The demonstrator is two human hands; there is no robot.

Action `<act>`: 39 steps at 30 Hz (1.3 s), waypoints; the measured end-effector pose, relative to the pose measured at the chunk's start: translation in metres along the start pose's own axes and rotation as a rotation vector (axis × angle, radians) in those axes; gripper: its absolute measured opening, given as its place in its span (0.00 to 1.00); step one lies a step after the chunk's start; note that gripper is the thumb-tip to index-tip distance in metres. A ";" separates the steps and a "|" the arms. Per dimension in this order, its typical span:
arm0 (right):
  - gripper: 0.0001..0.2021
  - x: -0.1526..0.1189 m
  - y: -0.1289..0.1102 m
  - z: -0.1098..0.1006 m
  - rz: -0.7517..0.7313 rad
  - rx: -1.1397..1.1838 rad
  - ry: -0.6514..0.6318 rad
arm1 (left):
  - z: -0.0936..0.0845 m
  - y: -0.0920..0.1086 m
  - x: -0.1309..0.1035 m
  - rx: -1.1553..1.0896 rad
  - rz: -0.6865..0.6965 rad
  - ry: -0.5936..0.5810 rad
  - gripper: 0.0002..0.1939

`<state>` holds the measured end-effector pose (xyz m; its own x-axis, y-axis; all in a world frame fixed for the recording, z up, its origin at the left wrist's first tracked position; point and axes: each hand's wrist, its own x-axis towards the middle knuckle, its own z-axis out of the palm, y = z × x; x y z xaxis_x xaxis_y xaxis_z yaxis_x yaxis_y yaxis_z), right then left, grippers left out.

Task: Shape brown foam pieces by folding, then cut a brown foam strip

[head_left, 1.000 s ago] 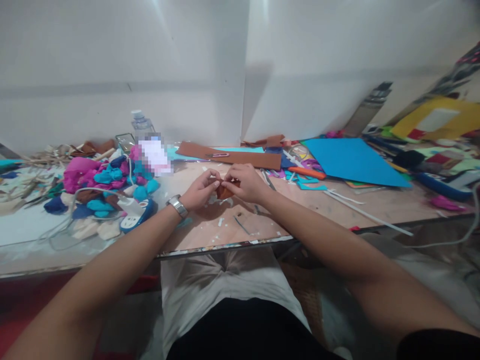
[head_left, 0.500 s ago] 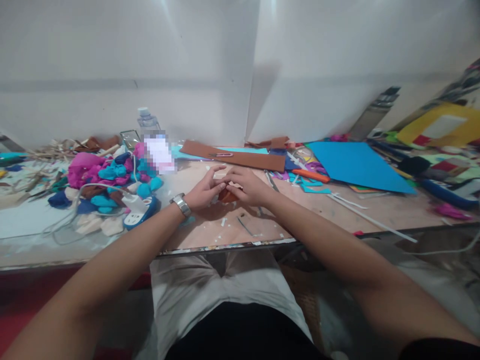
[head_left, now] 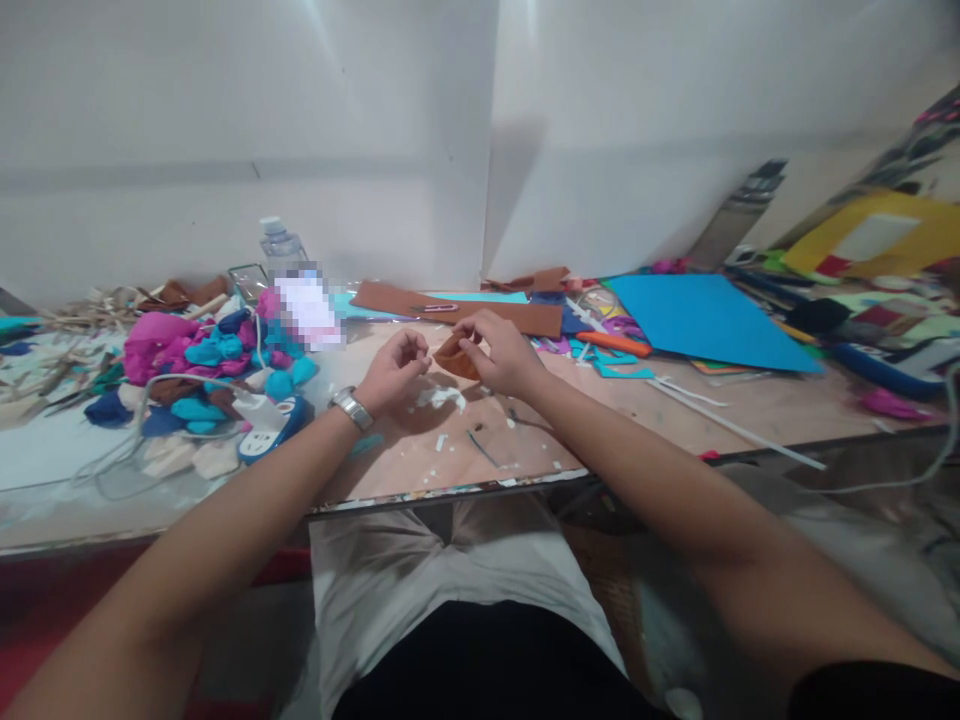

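Note:
A small folded brown piece (head_left: pixel 453 360), which looks like crepe paper or felt, is pinched between the thumb and fingers of my right hand (head_left: pixel 496 352). My left hand (head_left: pixel 397 370), with a metal watch at the wrist, is a little to the left of it, apart from the piece. Its fingers are curled in towards the thumb, and whatever they may hold is too small to make out. Both hands are just above the worktable (head_left: pixel 420 470). Behind them lies a long brown strip (head_left: pixel 510 318) with a small pair of tweezers or a clip (head_left: pixel 436 307) on it.
On the left are a heap of pink and blue crumpled bundles (head_left: pixel 161 345), a power strip (head_left: pixel 274 430) with a white cable, a blurred-out phone (head_left: pixel 307 310) and a clear bottle (head_left: pixel 279 245). To the right lie an orange cutter (head_left: pixel 615 344), blue sheet (head_left: pixel 705 318) and white stick (head_left: pixel 739 425).
My hands, which were together around the brown piece, have separated. The left hand has drawn away to the left with its fingers curled, while the right keeps hold of the piece.

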<state>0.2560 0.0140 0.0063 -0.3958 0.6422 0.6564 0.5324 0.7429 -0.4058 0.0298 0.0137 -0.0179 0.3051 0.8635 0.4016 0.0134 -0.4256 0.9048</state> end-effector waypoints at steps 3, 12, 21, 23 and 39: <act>0.10 0.000 -0.001 0.000 0.011 -0.002 0.014 | -0.002 0.003 0.001 0.115 0.087 0.020 0.12; 0.10 0.000 0.000 0.001 0.039 0.002 0.026 | -0.003 0.000 0.000 0.214 0.121 0.040 0.13; 0.09 -0.001 0.001 0.003 0.029 0.047 0.013 | -0.004 -0.002 0.000 0.262 0.123 0.009 0.13; 0.10 -0.001 0.001 0.003 0.033 0.045 0.014 | -0.004 0.001 0.000 0.270 0.127 0.024 0.13; 0.08 -0.001 0.003 0.004 0.043 0.019 0.065 | -0.003 0.000 0.001 0.193 0.151 0.047 0.15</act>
<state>0.2548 0.0169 0.0017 -0.3229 0.6607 0.6776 0.5337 0.7184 -0.4461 0.0273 0.0158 -0.0174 0.2729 0.7960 0.5404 0.1540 -0.5906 0.7921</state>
